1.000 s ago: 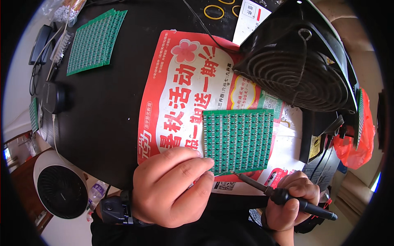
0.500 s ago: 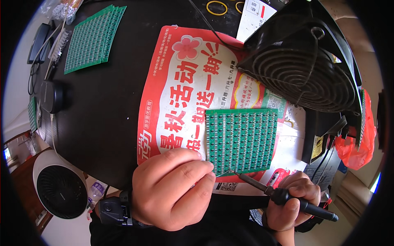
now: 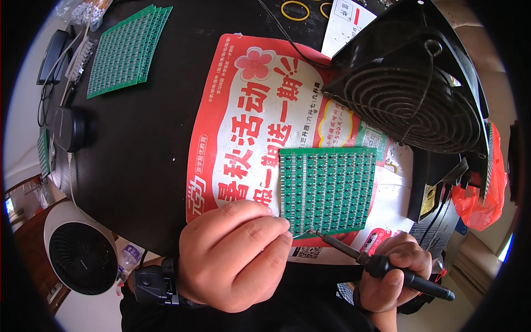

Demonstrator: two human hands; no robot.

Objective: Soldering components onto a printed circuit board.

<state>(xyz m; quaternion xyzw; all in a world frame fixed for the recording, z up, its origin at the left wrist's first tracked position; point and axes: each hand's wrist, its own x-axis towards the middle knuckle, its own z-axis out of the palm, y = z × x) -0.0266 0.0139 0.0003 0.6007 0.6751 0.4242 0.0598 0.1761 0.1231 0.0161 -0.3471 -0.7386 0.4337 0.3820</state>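
Note:
A green circuit board panel (image 3: 329,191), covered in rows of small identical units, lies on a red and white printed sheet (image 3: 221,99). My right hand (image 3: 394,271) is closed round the black handle of a soldering iron (image 3: 345,247). The iron's tip meets the panel near its lower edge. My left hand (image 3: 238,254) is pinched at the panel's lower left corner, with a thin length of solder wire (image 3: 300,234) running from its fingertips to the iron's tip. The fingertips themselves are partly hidden behind the knuckles.
A black fan (image 3: 409,105) with a round wire guard stands at the far right, close beyond the panel. More green panels (image 3: 124,52) are stacked at the far left. A black round device (image 3: 69,130) and cables sit at the left edge. A white fan (image 3: 83,257) is lower left.
The whole scene sits very slightly further right in the picture. Both hands, the iron and the solder wire keep nearly the same place on the panel.

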